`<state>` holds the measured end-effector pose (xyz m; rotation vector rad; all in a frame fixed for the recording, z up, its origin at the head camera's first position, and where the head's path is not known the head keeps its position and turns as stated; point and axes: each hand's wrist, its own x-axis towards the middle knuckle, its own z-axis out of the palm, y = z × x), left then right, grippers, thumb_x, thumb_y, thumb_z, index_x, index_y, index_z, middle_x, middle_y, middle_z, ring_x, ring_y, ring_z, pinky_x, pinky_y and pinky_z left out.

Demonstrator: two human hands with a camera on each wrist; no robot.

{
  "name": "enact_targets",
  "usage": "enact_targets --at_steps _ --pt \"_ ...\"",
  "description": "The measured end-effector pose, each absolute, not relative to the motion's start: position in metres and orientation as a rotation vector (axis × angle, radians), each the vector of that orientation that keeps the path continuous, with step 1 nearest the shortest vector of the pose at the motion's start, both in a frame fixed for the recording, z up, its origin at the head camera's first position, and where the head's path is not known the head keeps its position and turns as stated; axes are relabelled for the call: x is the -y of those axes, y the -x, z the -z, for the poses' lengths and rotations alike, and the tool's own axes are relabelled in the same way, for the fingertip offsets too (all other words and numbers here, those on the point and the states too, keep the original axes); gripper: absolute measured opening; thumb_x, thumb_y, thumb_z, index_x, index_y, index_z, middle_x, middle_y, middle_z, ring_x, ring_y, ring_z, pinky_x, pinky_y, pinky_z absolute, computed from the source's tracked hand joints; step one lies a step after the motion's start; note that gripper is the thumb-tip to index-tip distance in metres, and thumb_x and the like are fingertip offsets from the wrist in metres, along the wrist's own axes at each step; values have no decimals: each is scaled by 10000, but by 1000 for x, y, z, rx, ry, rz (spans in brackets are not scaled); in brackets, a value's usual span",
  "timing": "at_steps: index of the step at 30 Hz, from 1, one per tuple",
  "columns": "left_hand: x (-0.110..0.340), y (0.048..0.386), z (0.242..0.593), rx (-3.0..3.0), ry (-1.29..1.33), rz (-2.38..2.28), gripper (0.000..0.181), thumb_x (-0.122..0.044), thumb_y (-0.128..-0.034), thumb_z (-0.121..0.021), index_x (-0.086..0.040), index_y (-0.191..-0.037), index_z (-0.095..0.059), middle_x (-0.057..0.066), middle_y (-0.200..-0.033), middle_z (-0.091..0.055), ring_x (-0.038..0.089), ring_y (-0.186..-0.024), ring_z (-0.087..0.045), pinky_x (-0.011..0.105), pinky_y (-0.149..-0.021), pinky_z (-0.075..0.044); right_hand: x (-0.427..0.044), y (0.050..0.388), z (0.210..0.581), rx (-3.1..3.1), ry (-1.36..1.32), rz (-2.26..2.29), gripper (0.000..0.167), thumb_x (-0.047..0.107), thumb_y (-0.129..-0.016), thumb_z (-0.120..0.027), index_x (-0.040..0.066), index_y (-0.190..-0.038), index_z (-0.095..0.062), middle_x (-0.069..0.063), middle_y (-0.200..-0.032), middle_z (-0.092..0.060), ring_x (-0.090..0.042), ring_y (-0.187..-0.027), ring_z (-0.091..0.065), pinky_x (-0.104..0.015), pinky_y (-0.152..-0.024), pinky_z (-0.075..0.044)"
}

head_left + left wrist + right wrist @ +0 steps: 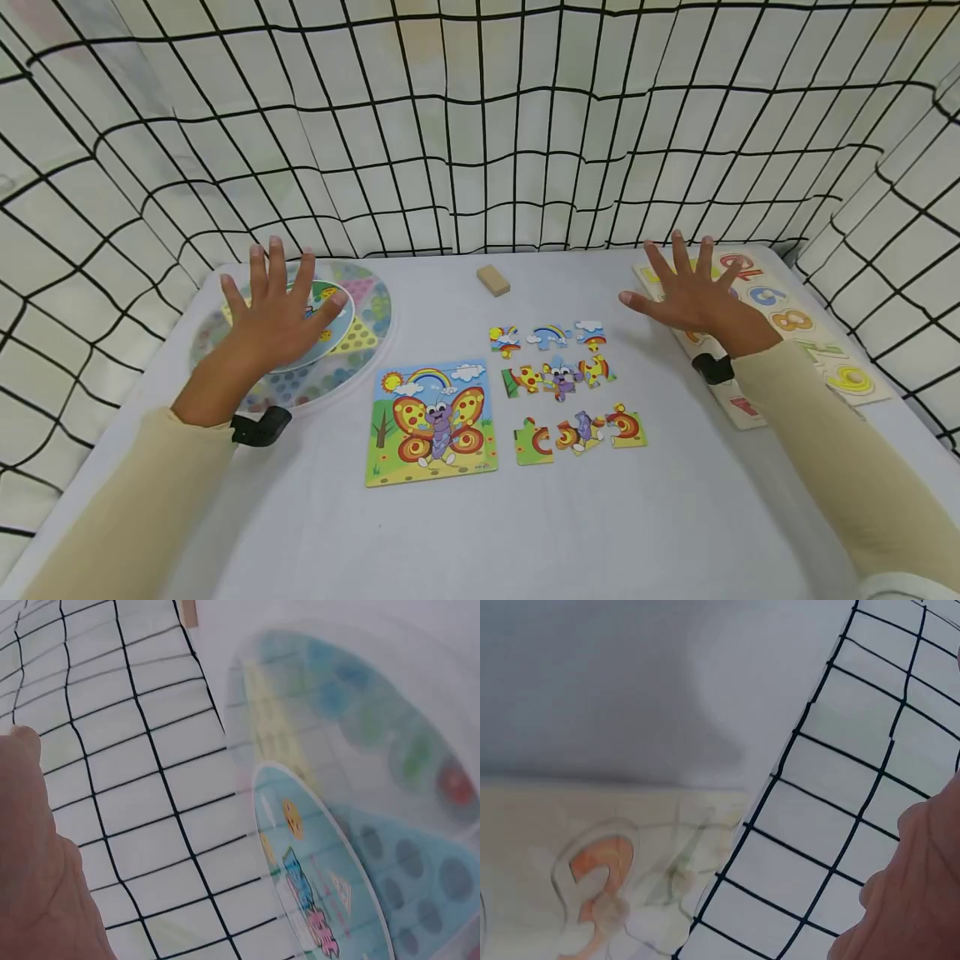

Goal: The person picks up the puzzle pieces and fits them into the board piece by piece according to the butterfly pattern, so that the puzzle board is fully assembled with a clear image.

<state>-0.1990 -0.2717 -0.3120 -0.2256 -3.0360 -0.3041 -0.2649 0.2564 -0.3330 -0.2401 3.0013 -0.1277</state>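
Observation:
With fingers spread, my left hand (276,327) hovers over a round game board (375,304) with a clear cover, holding nothing. Opposite it, my right hand (693,298) is also raised with spread fingers, beside and partly over a wooden number board (795,321). Between the hands lies a square butterfly picture board (432,423). To its right, loose jigsaw pieces (562,377) are laid out in three rows. A small wooden block (492,280) lies behind them. The left wrist view shows the round board's cover (360,735); the right wrist view shows an orange numeral (604,877).
A white table (465,542) bears everything. Black grid netting (480,158) over white cloth rises along the back and both sides. Dark wrist straps (261,427) sit below both hands.

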Motion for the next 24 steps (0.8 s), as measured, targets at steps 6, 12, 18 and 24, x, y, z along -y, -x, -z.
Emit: enact_targets --at_steps 6,12,18,24 --pt "262 183 311 2973 436 564 821 -547 -1013 -363 7 -1546 -76 214 -1566 223 402 -1410 237 698 -1051 100 -250 257 330 -2947 350 317 982 758 -858 -422 243 -1577 4 -231 -1585 131 -530 -1362 234 -810 -914 142" --pt "253 162 308 3020 489 763 816 -483 -1015 -439 -21 -1554 -34 64 -1606 170 342 -1461 85 673 -1083 -114 -243 246 329 -2903 428 464 947 666 -881 -512 219 -1581 -58 -228 -1597 66 -535 -1382 180 -806 -925 132" --pt "246 143 310 3050 523 735 834 -498 -996 -479 -73 -1565 -43 61 -1622 76 342 -1469 -27 619 -1095 -193 -232 234 331 -2871 510 467 928 639 -886 -539 199 -1579 -106 -237 -1597 -13 -573 -1377 115 -800 -944 115" --pt "241 122 320 3080 584 826 848 -489 -981 -525 -102 -1571 -55 89 -1625 -3 366 -1460 -90 620 -1081 -232 -224 221 336 -2861 629 591 881 577 -902 -579 174 -1570 -169 -188 -1607 -79 -492 -1425 67 -721 -1010 155"
